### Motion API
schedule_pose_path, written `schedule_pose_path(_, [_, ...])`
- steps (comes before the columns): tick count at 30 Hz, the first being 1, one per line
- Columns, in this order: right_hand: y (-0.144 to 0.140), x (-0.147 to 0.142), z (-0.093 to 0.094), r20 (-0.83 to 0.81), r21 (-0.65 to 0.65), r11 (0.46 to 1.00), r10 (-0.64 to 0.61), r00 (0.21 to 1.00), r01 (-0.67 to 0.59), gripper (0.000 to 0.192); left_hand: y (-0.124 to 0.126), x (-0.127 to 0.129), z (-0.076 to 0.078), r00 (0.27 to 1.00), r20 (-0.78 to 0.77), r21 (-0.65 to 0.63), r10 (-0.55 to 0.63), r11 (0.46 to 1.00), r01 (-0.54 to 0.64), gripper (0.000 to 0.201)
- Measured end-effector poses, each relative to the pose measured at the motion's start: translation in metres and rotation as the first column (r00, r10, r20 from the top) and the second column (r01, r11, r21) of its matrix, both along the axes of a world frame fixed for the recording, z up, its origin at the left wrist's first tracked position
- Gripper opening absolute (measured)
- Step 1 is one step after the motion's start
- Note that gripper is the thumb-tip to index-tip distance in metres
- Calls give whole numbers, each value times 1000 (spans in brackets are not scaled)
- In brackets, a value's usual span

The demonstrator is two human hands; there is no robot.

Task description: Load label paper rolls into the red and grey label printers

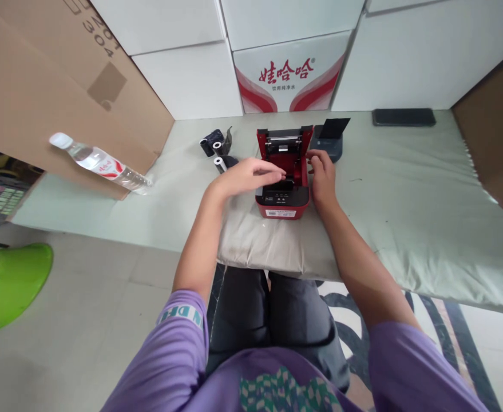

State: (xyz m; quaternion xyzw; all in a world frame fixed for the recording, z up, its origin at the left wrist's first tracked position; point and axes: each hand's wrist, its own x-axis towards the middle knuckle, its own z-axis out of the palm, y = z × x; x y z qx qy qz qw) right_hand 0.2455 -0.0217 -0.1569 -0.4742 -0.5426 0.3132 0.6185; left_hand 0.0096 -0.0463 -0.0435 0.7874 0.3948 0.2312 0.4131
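Two hands (285,174) on one red printer (283,171), two rolls (217,150) beside.

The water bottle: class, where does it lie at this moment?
In the head view, the water bottle lies on its side at the table's left end, against the cardboard box.

red printer (282,194), lid open, apparently empty

The left hand (251,174) covers part of the red printer's (282,197) open bay, so what lies under its fingers cannot be told. The small label on the printer's front is too small to read. The green object (13,283) is cut off by the left edge.
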Motion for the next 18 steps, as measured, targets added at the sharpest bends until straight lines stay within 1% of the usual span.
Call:
schedule_pose_path(2, [-2, 1, 2, 27, 25, 1000, 12, 1000, -13, 46, -15, -7, -1, 1000, -6, 47, 17, 999, -16, 34])
schedule_pose_path(3, [-2, 2, 3, 29, 32, 999, 15, 999, -16, 48, -20, -8, -4, 999, -7, 87, 36, 996, -35, 31])
schedule_pose_path(6, [0, 2, 0, 4, 38, 999, 33, 999, -33, 52, -26, -5, -20, 993, 52, 221, 110, 968, -119, 18])
schedule_pose_path(9, [5, 2, -3, -32, 53, 996, 78, 996, -76, 59, -26, 0, -37, 976, 157, 299, 154, 934, -195, 19])
schedule_pose_path(12, [10, 3, -6, -38, 53, 989, 138, 990, -136, 68, -27, 3, -44, 952, 245, 323, 185, 910, -260, 19])
schedule_pose_path(15, [11, 5, -6, -12, 15, 985, 171, 985, -170, 70, -32, 3, -42, 932, 308, 331, 190, 897, -293, 21])
schedule_pose_path(18, [10, 6, -5, -10, 8, 985, 172, 985, -172, 68, -37, 2, -39, 908, 366, 273, 204, 909, -314, 28])
